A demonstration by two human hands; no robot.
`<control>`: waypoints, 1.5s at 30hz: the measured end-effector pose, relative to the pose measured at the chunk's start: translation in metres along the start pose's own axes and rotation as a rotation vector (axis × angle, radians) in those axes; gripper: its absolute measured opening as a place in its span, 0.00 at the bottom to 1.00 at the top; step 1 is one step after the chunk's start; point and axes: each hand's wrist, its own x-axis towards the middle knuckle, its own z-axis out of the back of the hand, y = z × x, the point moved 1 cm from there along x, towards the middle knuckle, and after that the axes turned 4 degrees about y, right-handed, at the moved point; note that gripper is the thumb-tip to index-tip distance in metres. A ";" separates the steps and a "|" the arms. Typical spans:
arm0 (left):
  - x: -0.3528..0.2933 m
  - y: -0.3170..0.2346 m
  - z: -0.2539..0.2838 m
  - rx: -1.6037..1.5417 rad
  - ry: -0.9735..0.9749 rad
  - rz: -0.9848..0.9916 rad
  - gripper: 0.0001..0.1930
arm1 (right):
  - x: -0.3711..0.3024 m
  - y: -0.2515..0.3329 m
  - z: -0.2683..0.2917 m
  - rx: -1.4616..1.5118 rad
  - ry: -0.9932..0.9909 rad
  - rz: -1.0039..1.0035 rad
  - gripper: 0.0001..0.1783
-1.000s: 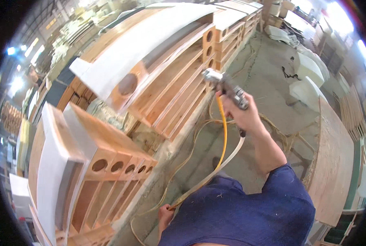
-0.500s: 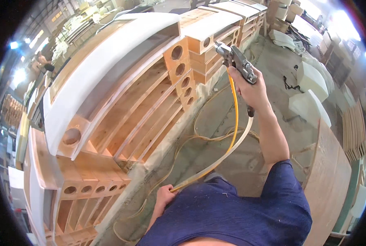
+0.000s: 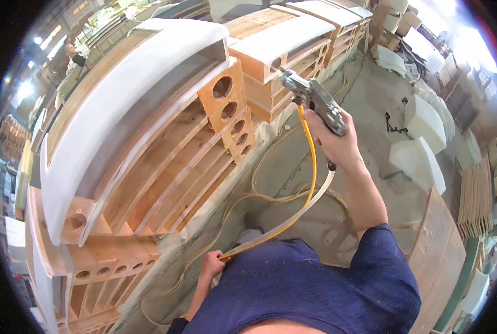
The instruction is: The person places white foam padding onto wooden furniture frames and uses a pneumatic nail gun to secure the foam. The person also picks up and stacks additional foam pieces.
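Observation:
My right hand (image 3: pixel 337 136) is wrapped round the handle of a grey metal spray gun (image 3: pixel 315 100), raised in front of me. From the gun hang a yellow hose (image 3: pixel 311 150) and a whitish hose (image 3: pixel 318 195), which run together down to my left. Low beside my body, my left hand (image 3: pixel 211 264) grips the hoses. The gun's nozzle end points toward a row of curved wooden frames. The nearest curved frame (image 3: pixel 165 161) has open slots, a side panel with round holes, and a white foam band (image 3: pixel 101 108) along its top.
A smaller holed wooden frame (image 3: pixel 103 256) stands at the lower left, and more white-topped frames (image 3: pixel 293 33) stretch away ahead. Loose hose (image 3: pixel 254 196) loops on the grey floor. To the right are white foam pieces (image 3: pixel 418 161), a leaning board (image 3: pixel 440 256) and stacked curved slats (image 3: pixel 475 195).
The view has shifted, so the frames sit further left and lower. My right hand with the spray gun is slightly lower and further left. Both hands keep their hold.

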 end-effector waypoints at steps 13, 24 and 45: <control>0.103 -0.043 0.047 0.050 -0.061 -0.045 0.10 | 0.102 -0.008 0.037 0.264 0.247 0.021 0.12; 0.139 -0.155 0.019 -0.077 -0.279 0.272 0.07 | 0.264 -0.074 0.066 0.355 0.658 0.146 0.11; 0.146 -0.364 -0.083 -0.153 -0.438 0.602 0.12 | 0.398 -0.147 0.132 0.446 1.017 0.295 0.12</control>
